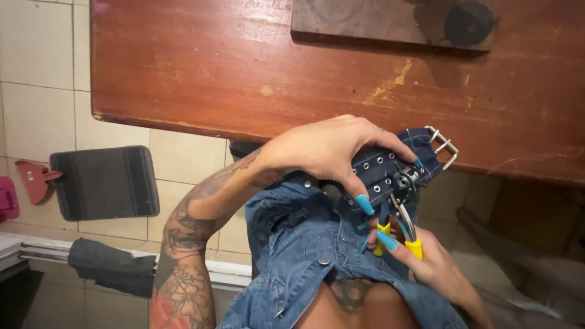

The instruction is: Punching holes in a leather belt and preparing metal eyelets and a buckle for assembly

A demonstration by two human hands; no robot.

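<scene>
Both hands meet just below the edge of the counter (pixel 256 73), seen from the head camera looking down. Left hand (pixel 323 149), its forearm tattooed, arches over a dark denim strap (pixel 390 167) and pinches it between thumb and fingertips; the long blue nails press on the fabric beside two rows of metal eyelets. A silver buckle (pixel 443 145) hangs off the strap's far end, over the counter's edge. Right hand (pixel 436 265) comes up from below, fingers curled round the yellow handles of a pair of pliers (pixel 399 228), whose metal head bites at the strap near the eyelets. Whether the handles are squeezed fully home cannot be told.

The strap is held in mid-air, not resting on the counter, so it could twist or slip out of the pinch when the pliers press. The left thumb sits close to the tool's head and could be nipped. Long nails make the hold on the handles less sure.

Off to the left, a grey mat (pixel 103 183) lies on the tiled floor (pixel 36 79).
</scene>
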